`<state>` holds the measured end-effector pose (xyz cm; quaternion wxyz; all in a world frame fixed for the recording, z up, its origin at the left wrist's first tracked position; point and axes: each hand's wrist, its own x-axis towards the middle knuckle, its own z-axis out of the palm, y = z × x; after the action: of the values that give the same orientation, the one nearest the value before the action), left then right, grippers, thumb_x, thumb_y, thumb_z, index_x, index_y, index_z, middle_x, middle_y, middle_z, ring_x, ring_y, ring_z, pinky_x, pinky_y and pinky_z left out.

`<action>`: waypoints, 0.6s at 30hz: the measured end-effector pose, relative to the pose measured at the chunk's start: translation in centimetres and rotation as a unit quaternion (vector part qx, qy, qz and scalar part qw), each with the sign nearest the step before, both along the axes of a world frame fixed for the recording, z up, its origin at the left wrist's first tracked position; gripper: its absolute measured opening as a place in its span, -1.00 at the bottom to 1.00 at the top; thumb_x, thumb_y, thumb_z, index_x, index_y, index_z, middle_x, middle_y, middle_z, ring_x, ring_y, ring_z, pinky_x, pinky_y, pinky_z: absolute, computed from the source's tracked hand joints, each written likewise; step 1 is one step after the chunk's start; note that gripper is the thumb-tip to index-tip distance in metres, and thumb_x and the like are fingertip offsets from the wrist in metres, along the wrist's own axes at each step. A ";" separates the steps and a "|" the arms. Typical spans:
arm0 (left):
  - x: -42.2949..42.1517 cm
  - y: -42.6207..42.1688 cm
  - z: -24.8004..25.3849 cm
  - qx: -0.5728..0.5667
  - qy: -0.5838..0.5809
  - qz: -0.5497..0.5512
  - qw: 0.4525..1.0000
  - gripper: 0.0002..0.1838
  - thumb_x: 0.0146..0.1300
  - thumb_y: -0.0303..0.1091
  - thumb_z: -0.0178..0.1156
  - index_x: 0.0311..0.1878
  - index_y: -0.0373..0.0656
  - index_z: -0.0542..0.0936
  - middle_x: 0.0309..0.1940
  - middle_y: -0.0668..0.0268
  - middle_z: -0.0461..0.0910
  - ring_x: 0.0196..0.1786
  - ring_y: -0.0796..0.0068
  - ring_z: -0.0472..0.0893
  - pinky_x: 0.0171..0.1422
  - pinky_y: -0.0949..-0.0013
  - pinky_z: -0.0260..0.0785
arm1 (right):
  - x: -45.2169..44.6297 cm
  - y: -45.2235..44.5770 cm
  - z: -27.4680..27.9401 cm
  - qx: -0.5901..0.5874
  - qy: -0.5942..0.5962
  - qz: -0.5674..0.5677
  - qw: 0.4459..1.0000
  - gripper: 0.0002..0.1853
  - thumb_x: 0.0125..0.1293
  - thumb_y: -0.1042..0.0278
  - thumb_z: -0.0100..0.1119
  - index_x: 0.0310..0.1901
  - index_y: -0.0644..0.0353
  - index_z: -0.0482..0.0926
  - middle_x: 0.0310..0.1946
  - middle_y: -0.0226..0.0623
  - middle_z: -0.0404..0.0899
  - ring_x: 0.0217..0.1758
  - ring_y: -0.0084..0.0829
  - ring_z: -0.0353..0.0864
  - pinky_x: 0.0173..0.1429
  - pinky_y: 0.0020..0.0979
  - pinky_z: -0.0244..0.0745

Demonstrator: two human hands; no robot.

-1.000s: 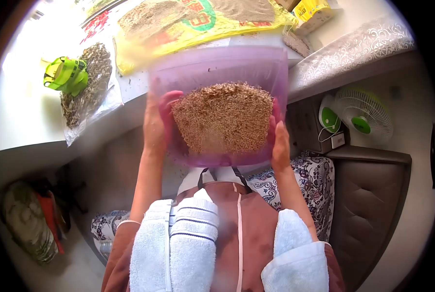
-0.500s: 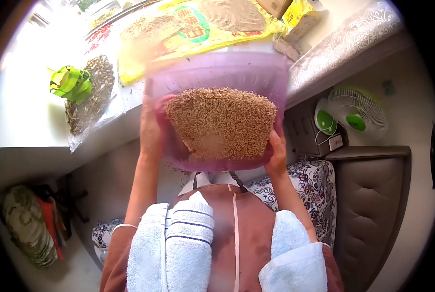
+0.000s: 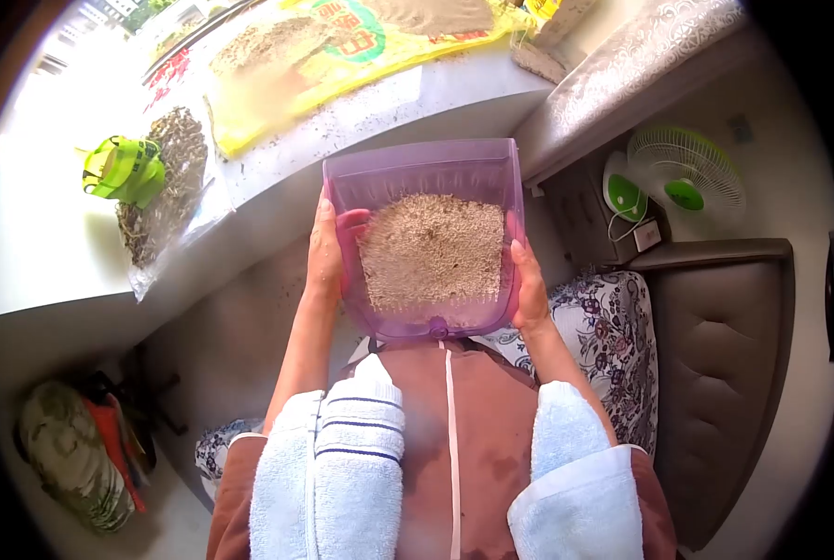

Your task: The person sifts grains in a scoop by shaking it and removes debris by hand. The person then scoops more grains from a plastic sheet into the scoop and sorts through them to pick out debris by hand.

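Both my hands hold a purple see-through plastic scoop-like tray [image 3: 417, 161] in front of my body, below the edge of the white ledge. My left hand [image 3: 325, 247] is closed on its left wall, with fingers showing pink through the plastic. On the right wall my right hand [image 3: 529, 287] grips in the same way. A heap of tan grain [image 3: 434, 247], perhaps seed with husks, lies in the tray; part of it is blurred. A small purple knob [image 3: 438, 327] sits at the near edge.
On the white ledge [image 3: 43, 266] lie a yellow printed sack [image 3: 249, 117] with grain spread on it, a clear bag of dark dried bits [image 3: 169, 177] and a bright green bag [image 3: 126, 171]. To the right stand a green-white fan [image 3: 683, 191] and a brown padded headboard [image 3: 715, 373].
The tray has come down and nearer to my body, away from the ledge. The grain in it has shifted and looks paler and more spread. Both hands keep their hold.
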<state>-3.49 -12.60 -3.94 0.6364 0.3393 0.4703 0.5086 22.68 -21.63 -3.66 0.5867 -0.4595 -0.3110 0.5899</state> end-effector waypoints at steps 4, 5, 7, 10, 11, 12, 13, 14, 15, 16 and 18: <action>0.1 0.8 0.4 0.014 -0.053 -0.017 0.998 -0.37 0.51 0.10 -0.28 0.53 0.08 -0.02 -0.03 0.15 0.52 -0.08 0.41 0.57 0.05 0.28 0.45 | 0.3 0.3 1.7 0.017 0.058 0.004 0.998 -0.38 0.44 0.22 -0.12 0.47 0.17 0.06 0.41 -0.24 0.19 0.45 -0.36 0.18 0.50 -0.32 0.04; 0.2 0.7 3.2 0.001 -0.070 -0.021 0.997 -0.37 0.50 0.12 -0.28 0.53 0.13 -0.03 -0.06 0.15 0.53 -0.07 0.38 0.56 0.08 0.27 0.45 | 0.3 0.5 3.2 0.031 0.076 0.008 0.997 -0.37 0.43 0.22 -0.11 0.48 0.17 0.05 0.41 -0.23 0.19 0.45 -0.35 0.19 0.50 -0.32 0.05; 0.7 0.0 8.2 0.060 -0.060 0.001 0.996 -0.38 0.50 0.12 -0.28 0.53 0.19 -0.06 -0.10 0.14 0.54 -0.04 0.33 0.56 0.09 0.24 0.45 | 0.2 0.3 6.6 0.081 0.061 0.017 0.995 -0.32 0.40 0.20 -0.08 0.49 0.17 0.00 0.40 -0.19 0.21 0.45 -0.34 0.19 0.50 -0.31 0.05; 0.5 0.4 7.0 0.097 -0.027 -0.011 0.995 -0.40 0.53 0.03 -0.26 0.50 -0.05 0.08 -0.01 0.17 0.53 -0.02 0.41 0.56 0.13 0.36 0.44 | 0.4 0.3 1.5 0.091 0.011 -0.042 0.995 -0.38 0.48 0.18 -0.22 0.49 0.18 -0.01 0.40 -0.19 0.20 0.46 -0.30 0.17 0.48 -0.30 0.10; 0.8 0.2 6.1 0.075 0.059 0.002 0.995 -0.40 0.54 -0.01 -0.26 0.51 -0.10 0.05 0.08 0.16 0.50 0.05 0.41 0.54 0.17 0.34 0.41 | 0.2 0.2 0.9 0.081 -0.074 -0.063 0.992 -0.41 0.51 0.15 -0.28 0.48 0.19 0.01 0.41 -0.23 0.19 0.46 -0.32 0.17 0.47 -0.29 0.11; 1.3 0.2 5.1 0.094 0.006 0.013 0.995 -0.40 0.54 0.00 -0.27 0.50 -0.12 0.06 0.13 0.15 0.48 0.09 0.42 0.51 0.17 0.32 0.39 | 0.5 0.4 0.4 0.071 -0.032 -0.043 0.996 -0.41 0.51 0.14 -0.27 0.48 0.20 0.02 0.41 -0.24 0.19 0.46 -0.33 0.17 0.47 -0.30 0.11; 1.3 -0.2 4.0 0.063 0.009 0.008 0.998 -0.40 0.54 0.00 -0.28 0.50 -0.12 0.06 0.15 0.14 0.47 0.08 0.42 0.51 0.18 0.32 0.39 | 0.8 0.0 -0.3 0.049 0.011 -0.027 0.998 -0.41 0.51 0.13 -0.26 0.47 0.20 0.03 0.41 -0.25 0.20 0.46 -0.34 0.17 0.47 -0.30 0.10; 1.4 -0.6 4.1 0.031 0.014 0.000 0.999 -0.40 0.54 0.00 -0.29 0.50 -0.12 0.06 0.16 0.13 0.47 0.07 0.42 0.51 0.19 0.33 0.38 | 0.8 -0.6 -0.5 0.027 0.055 -0.015 0.998 -0.41 0.51 0.12 -0.25 0.47 0.20 0.04 0.41 -0.27 0.20 0.46 -0.35 0.17 0.48 -0.30 0.10; 1.4 -0.8 3.7 0.023 0.018 -0.004 1.000 -0.40 0.54 0.00 -0.29 0.51 -0.09 0.04 0.15 0.12 0.47 0.06 0.41 0.51 0.20 0.32 0.37 | 1.0 -0.4 -0.2 -0.007 0.092 -0.011 0.996 -0.41 0.51 0.11 -0.22 0.47 0.20 0.05 0.40 -0.24 0.22 0.43 -0.35 0.21 0.47 -0.31 0.11; 1.3 -0.3 3.2 0.025 0.020 -0.008 0.999 -0.40 0.54 0.01 -0.30 0.52 -0.06 0.03 0.14 0.10 0.47 0.05 0.40 0.52 0.21 0.32 0.37 | 1.1 0.2 0.4 -0.004 0.078 -0.010 0.997 -0.40 0.51 0.11 -0.21 0.47 0.20 0.06 0.40 -0.23 0.21 0.43 -0.34 0.22 0.48 -0.31 0.10; 1.3 0.3 3.8 0.033 -0.023 -0.003 0.999 -0.39 0.53 0.04 -0.29 0.53 0.02 -0.03 0.10 0.08 0.49 0.04 0.35 0.53 0.22 0.28 0.37 | 1.5 1.0 2.3 0.001 0.046 -0.003 0.999 -0.39 0.50 0.10 -0.18 0.47 0.20 0.06 0.40 -0.22 0.21 0.42 -0.32 0.23 0.48 -0.31 0.10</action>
<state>-2.16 -12.31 -0.19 0.6367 0.3501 0.4376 0.5297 24.23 -20.62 -1.33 0.6025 -0.4326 -0.2828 0.6081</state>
